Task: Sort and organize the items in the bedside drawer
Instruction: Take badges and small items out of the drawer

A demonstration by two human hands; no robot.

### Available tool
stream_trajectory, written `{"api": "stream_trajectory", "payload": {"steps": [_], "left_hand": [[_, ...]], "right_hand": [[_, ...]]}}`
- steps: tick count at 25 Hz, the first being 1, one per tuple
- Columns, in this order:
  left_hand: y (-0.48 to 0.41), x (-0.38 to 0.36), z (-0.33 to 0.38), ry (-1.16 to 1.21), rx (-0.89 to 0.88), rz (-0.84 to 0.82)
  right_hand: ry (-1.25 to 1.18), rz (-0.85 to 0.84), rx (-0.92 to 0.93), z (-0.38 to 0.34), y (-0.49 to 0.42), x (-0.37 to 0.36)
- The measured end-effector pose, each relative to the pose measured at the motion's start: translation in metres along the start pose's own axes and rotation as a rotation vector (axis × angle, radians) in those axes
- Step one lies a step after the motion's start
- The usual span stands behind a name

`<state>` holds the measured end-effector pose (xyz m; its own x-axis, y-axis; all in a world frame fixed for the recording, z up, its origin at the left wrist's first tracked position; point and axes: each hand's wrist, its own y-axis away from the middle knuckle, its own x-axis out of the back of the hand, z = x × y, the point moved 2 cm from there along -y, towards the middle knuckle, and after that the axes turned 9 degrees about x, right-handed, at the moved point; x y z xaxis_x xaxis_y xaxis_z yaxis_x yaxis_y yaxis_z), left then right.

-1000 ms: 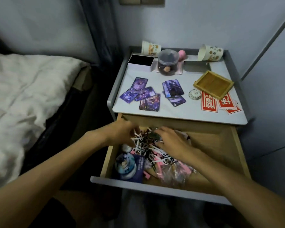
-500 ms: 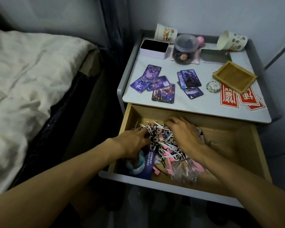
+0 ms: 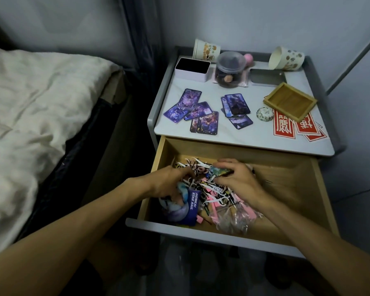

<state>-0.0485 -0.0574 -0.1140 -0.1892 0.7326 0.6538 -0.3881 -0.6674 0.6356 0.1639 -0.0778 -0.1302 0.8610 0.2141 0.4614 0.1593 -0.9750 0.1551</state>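
The wooden bedside drawer [image 3: 286, 180] is pulled out. Its left half holds a tangled pile of white and pink cut-outs [image 3: 214, 189], a dark blue "Honkai Star Rail" pouch [image 3: 191, 207] and a clear plastic bag [image 3: 233, 221]. My right hand [image 3: 237, 178] is over the pile, fingers closed on a small teal and gold card [image 3: 219, 170] lifted a little off it. My left hand [image 3: 169, 182] reaches into the drawer's left side, fingers curled down among the cut-outs above a round bluish item [image 3: 175, 201]. What it grips is hidden.
On the nightstand top [image 3: 254, 135] lie purple cards [image 3: 192, 110], more cards [image 3: 236, 110], red envelopes [image 3: 295, 126], a wooden tray [image 3: 289, 101], a small round tin [image 3: 264, 113], a white box [image 3: 192, 68], a plastic jar [image 3: 230, 69] and two paper cups [image 3: 285, 58]. The bed [image 3: 30, 114] lies left.
My right hand has lifted a teal card out of the pile. My left hand shifted down toward the drawer's front left. The camera moved closer and to the left.
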Motion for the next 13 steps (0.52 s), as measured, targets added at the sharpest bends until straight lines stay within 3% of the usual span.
{"api": "stream_trajectory", "payload": {"steps": [5,13], "left_hand": [[0.001,0.010,-0.001,0.057,0.012,0.049],[-0.004,-0.015,0.006,-0.219,0.007,-0.155]], "right_hand": [[-0.338,0.111,-0.087,-0.001,0.009,0.008],[-0.359,0.055,-0.261,0.018,0.023,-0.005]]}}
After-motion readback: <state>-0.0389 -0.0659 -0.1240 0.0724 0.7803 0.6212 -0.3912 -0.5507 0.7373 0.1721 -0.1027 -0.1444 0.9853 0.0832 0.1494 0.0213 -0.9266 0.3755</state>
